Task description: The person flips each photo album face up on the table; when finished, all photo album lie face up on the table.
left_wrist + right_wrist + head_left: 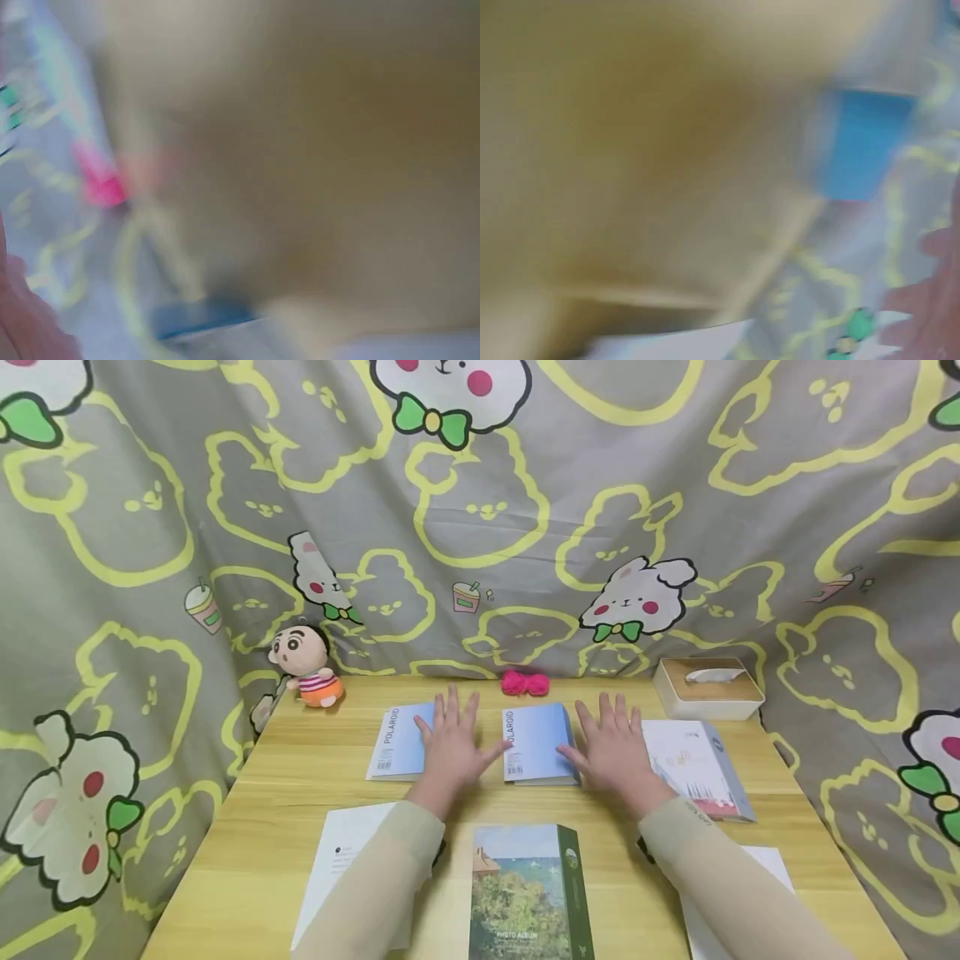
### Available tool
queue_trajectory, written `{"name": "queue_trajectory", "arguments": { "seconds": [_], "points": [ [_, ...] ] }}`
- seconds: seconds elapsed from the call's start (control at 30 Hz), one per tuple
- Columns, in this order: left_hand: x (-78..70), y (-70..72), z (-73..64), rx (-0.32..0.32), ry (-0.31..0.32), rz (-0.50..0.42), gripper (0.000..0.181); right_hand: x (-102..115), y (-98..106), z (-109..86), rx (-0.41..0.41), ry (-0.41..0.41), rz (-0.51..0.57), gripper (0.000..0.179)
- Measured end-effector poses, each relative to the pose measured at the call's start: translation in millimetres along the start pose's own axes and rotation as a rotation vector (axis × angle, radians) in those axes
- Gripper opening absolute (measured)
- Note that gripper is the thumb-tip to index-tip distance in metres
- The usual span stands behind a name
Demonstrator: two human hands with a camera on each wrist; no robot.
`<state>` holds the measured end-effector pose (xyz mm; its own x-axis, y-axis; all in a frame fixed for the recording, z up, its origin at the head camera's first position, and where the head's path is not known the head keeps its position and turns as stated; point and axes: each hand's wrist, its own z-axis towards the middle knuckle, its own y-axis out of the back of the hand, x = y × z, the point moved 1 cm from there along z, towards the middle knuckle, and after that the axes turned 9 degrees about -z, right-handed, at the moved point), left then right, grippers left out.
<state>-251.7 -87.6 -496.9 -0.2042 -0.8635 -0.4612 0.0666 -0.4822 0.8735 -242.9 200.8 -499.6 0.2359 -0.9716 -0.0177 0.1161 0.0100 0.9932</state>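
Observation:
My left hand (453, 745) has its fingers spread, over the right edge of a light-blue box marked POLAROID (400, 745). A second blue POLAROID box (536, 743) lies between my two hands, the left thumb reaching its left edge. My right hand (617, 747) spreads its fingers too, its thumb at that box's right side. To its right lies a white box with a pinkish printed scene (686, 760). In front of them is a photo album (517, 893) with a painted landscape cover and green spine. Both wrist views are heavily blurred. Whether the hands touch the boxes is unclear.
A white item (337, 860) lies under the left forearm, another (771, 862) beneath the right. At the back stand a plush doll (307, 664), a pink bow-shaped item (525, 683) and a tissue box (708, 697). A patterned curtain (480, 585) hangs behind the wooden table (240, 843).

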Motion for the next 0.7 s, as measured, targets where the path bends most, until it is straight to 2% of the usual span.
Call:
{"name": "queue_trajectory", "arguments": {
  "seconds": [0.07, 0.13, 0.2, 0.27, 0.3, 0.4, 0.47, 0.53, 0.6, 0.7],
  "points": [
    [-5.6, 18.6, 6.3, -0.027, 0.061, -0.113, 0.11, 12, 19, 6.2, 0.03, -0.008, 0.044, 0.09],
    [-7.2, 41.6, 10.0, -0.06, 0.138, -0.297, 0.111, 30, 36, 13.8, 0.055, -0.011, 0.136, 0.085],
    [-0.7, 62.2, 13.2, -0.088, 0.204, -0.456, 0.111, 50, 44, 23.6, 0.067, 0.001, 0.245, 0.08],
    [10.7, 78.4, 13.0, -0.087, 0.276, -0.537, 0.112, 72, 46, 31.1, 0.101, 0.012, 0.404, 0.075],
    [19.6, 82.8, 12.8, -0.087, 0.312, -0.555, 0.112, 82, 43, 34.2, 0.124, 0.019, 0.483, 0.073],
    [52.1, 87.4, 10.6, -0.06, 0.433, -0.529, 0.11, 114, 33, 39.4, 0.214, 0.035, 0.647, 0.071],
    [75.1, 84.0, 7.6, -0.015, 0.53, -0.526, 0.107, 135, 25, 40.0, 0.286, 0.047, 0.709, 0.073],
    [93.9, 79.0, 4.5, 0.054, 0.601, -0.518, 0.102, 154, 16, 40.5, 0.35, 0.049, 0.742, 0.076],
    [107.0, 72.7, 2.0, 0.136, 0.623, -0.498, 0.097, 171, 7, 41.3, 0.396, 0.038, 0.765, 0.077],
    [113.1, 70.6, 2.2, 0.227, 0.579, -0.424, 0.091, 193, -2, 46.9, 0.431, -0.005, 0.834, 0.077]
  ]
}}
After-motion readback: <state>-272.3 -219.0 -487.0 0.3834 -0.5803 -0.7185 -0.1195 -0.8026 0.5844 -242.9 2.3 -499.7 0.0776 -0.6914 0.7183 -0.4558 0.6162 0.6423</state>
